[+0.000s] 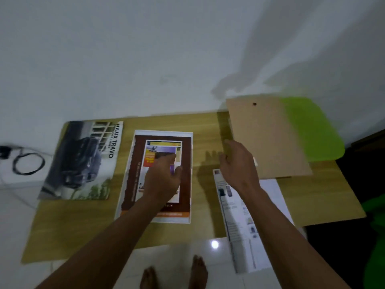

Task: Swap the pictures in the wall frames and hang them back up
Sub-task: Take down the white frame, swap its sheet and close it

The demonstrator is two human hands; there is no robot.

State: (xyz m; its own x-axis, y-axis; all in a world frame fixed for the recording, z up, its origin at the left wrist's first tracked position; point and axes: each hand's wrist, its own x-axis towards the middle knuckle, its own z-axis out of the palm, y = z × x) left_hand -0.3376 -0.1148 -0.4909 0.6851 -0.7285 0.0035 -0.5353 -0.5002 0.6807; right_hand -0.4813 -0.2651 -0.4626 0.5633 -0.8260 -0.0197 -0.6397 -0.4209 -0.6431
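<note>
A white-edged frame (129,176) with a brown and orange picture lies flat on the wooden mat (87,226). My left hand (162,180) rests on its middle, fingers spread. My right hand (237,165) grips the left edge of a brown backing board (268,138) with a small hole near its top, lifted and tilted above the mat. A car poster (81,161) reading HILUX TRAVO lies at the left. A printed sheet (243,226) with small product pictures lies under my right forearm.
A white wall (145,49) rises behind the mat. A green surface (312,130) shows behind the board. A black cable (27,163) coils on the floor at the left. My bare feet (175,274) stand on white tiles (177,251).
</note>
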